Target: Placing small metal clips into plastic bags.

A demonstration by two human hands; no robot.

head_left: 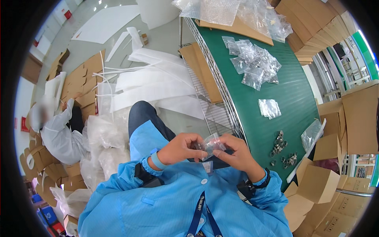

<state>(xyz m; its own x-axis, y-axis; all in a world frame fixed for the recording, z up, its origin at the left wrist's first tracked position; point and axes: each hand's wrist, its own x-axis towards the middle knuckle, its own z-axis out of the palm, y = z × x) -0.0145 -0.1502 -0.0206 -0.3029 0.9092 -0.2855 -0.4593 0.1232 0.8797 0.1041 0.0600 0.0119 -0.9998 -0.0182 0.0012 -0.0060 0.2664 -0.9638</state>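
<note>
Between both hands, in front of my chest, is a small clear plastic bag [213, 143]; its contents are too small to make out. My left hand [182, 148] pinches one side of it between thumb and fingers. The other side is gripped by my right hand [236, 153], its thumb pressed to the plastic. On the green table [221, 75] to my right lie small metal parts [279, 143] in a loose heap, with another small heap [291, 159] nearer me. Beyond them sits a short stack of clear bags [269, 108], and farther off a pile of filled clear bags [256, 61].
A wire shelf [215, 114] runs along the table's left edge. Open cardboard boxes [316, 181] crowd the right. Bubble wrap [221, 12] lies at the far end. White foam sheets [158, 79] cover floor at left, where a person in white [63, 134] sits beside flattened cardboard [83, 81].
</note>
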